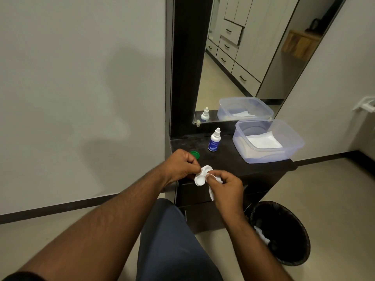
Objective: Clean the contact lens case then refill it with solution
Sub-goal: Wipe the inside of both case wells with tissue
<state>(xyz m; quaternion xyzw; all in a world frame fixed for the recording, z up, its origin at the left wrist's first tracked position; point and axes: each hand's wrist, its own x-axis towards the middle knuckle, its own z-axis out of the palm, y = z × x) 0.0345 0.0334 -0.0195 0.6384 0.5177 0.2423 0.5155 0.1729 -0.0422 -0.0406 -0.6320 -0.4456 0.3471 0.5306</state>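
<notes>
The left hand (181, 165) pinches the white lens case (202, 176) at its upper end, in the air above the front edge of the dark cabinet top (229, 159). The right hand (227, 187) pinches a white tissue (212, 192) against the case. A green cap (195, 154) lies near the left edge, the solution bottle (214, 140) stands behind it, and a plastic tub (267, 141) fills the right side. A black bin (284, 232) stands on the floor below.
</notes>
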